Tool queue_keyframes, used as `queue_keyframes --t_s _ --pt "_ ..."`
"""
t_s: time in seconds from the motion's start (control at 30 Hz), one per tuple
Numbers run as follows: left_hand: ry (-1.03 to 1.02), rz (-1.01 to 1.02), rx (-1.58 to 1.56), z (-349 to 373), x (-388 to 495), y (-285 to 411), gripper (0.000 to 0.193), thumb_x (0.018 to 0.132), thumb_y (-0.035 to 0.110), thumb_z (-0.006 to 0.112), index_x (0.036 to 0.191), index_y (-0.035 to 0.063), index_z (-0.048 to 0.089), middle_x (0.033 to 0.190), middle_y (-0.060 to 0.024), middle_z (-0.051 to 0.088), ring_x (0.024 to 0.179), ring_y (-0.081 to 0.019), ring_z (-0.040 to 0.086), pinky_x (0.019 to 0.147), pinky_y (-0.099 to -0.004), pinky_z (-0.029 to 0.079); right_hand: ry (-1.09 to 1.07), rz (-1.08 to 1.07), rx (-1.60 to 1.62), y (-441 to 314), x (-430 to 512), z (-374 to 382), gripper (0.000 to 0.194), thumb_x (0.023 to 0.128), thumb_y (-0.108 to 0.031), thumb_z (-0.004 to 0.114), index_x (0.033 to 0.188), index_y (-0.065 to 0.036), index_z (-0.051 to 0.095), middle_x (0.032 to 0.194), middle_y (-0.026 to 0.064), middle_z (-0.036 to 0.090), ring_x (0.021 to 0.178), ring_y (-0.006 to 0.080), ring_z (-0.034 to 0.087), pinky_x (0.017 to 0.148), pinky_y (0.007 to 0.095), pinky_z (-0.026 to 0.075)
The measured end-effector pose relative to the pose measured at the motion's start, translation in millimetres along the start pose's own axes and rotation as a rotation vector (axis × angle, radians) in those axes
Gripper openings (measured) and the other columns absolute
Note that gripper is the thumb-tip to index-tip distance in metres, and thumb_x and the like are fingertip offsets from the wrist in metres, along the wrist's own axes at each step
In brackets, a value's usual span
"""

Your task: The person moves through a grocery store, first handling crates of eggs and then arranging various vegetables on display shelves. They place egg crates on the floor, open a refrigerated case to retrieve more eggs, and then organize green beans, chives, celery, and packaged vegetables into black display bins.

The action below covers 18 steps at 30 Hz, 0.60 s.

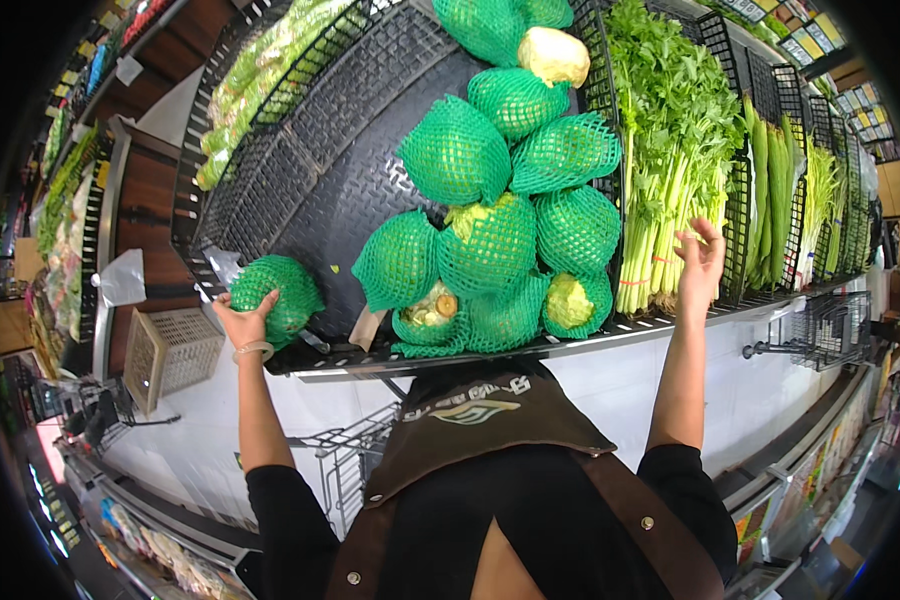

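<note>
My left hand (246,319), with a pale bangle at the wrist, grips a cabbage-like vegetable in green foam netting (289,292) at the left front corner of the black display bin. Across the bin's right part lie several more netted vegetables (487,244), some showing pale green leaves; one has its cut stem (445,304) facing the front. A pale unwrapped head (553,56) rests near the back. My right hand (701,251) is raised above the celery stalks (664,225), fingers apart and slightly curled, holding nothing.
Black mesh dividers (607,97) separate the vegetables. Long green vegetables (771,195) lie right of the celery, wrapped leafy ones (255,82) at the back left. A box cutter (315,342) lies by the front edge. A beige crate (176,352) and shopping carts (832,330) stand in the aisle.
</note>
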<state>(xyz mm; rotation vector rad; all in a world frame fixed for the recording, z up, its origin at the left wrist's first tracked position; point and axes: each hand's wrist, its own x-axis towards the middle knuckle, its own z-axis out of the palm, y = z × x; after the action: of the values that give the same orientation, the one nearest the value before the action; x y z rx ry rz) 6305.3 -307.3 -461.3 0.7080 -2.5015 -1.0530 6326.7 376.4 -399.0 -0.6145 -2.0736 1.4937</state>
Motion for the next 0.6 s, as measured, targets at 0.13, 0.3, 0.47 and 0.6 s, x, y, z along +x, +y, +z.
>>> queue_keyframes --t_s 0.13,0.3,0.47,0.6 --pt "0.003 0.105 -0.348 21.5 -18.9 118.3 0.103 0.063 0.025 0.098 0.139 -0.0014 0.034 0.128 -0.0181 0.046 0.119 -0.0271 0.051 0.103 -0.0392 0.045 -0.381 0.02 0.188 -35.4 -35.3 53.0 0.039 0.104 -0.023 0.056 0.137 -0.004 0.05 0.13 0.0144 0.06 0.099 0.0182 0.065 0.085 0.0326 0.053" --pt "0.11 1.189 -0.13 72.7 -84.7 280.3 0.09 0.069 0.032 0.09 0.144 0.0138 0.044 0.143 -0.0147 0.049 0.133 -0.0352 0.047 0.11 -0.0456 0.04 -0.833 0.164 0.802 -101.9 -68.9 121.9 0.111 0.083 -0.083 0.051 0.161 -0.013 0.013 0.158 0.0186 0.033 0.132 0.0344 0.051 0.103 0.0463 0.047" --pt "-0.076 1.768 -0.126 73.8 -84.8 306.7 0.061 0.071 0.031 0.088 0.125 0.0184 0.062 0.123 -0.0032 0.066 0.115 -0.0291 0.064 0.108 -0.0458 0.044 -0.38 0.39 0.936 -89.3 -34.2 126.5 0.074 0.095 -0.046 0.061 0.155 -0.012 0.034 0.147 0.0101 0.05 0.133 0.0276 0.049 0.107 0.0483 0.045" --pt "0.015 0.928 0.081 56.3 29.4 212.3 0.063 0.073 0.024 0.088 0.123 0.0009 0.059 0.126 -0.0188 0.06 0.12 -0.0368 0.055 0.104 -0.0445 0.044 -0.17 0.18 0.797 -31.3 -9.0 123.7 0.09 0.087 -0.038 0.071 0.159 -0.016 0.023 0.154 0.0136 0.038 0.136 0.0324 0.043 0.112 0.0503 0.04"
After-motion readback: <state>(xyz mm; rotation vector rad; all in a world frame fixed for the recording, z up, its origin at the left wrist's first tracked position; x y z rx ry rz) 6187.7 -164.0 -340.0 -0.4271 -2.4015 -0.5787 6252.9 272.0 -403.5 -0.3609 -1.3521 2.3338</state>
